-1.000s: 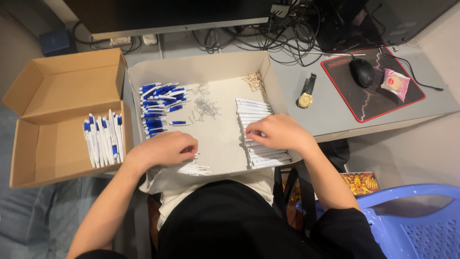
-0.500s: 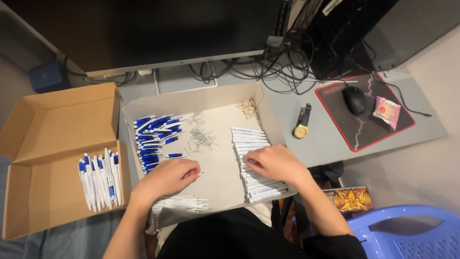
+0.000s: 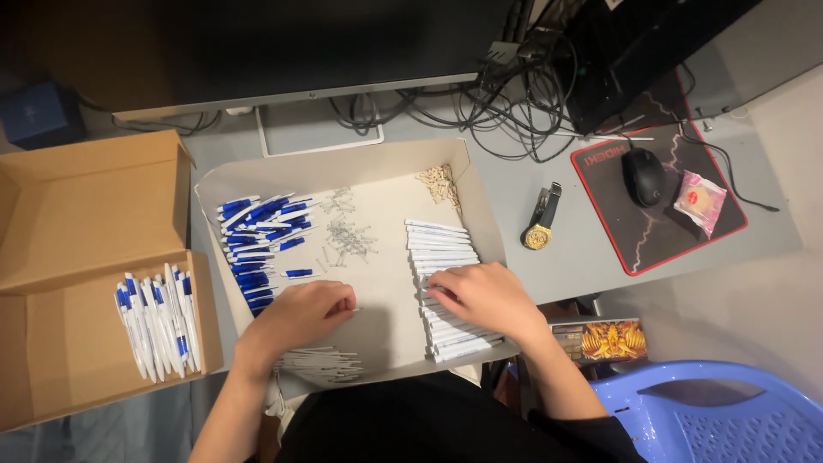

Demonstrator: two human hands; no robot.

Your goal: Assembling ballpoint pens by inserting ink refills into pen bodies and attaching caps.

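Observation:
My left hand [image 3: 300, 315] rests in a shallow cardboard tray [image 3: 377, 167] with its fingers curled around a thin white part that pokes out to the right. My right hand [image 3: 484, 298] lies flat on a row of white pen barrels [image 3: 441, 249], fingers spread over them. A pile of blue pen pieces [image 3: 261, 240] lies at the tray's left, small metal springs [image 3: 347, 238] in the middle, and thin white refills [image 3: 317, 364] at the near edge. Small tan tips [image 3: 439, 182] sit in the far right corner.
An open cardboard box [image 3: 77, 214] at the left holds finished blue and white pens [image 3: 159, 321]. A monitor and tangled cables are behind the tray. A wristwatch [image 3: 540, 223], a mouse [image 3: 643, 176] on a black mat and a wrapped snack [image 3: 699, 201] lie right. Blue plastic chair [image 3: 711, 411] at lower right.
The view has tilted upward, so the tray and hands sit lower in the picture. Both hands stay in nearly the same spots in the tray.

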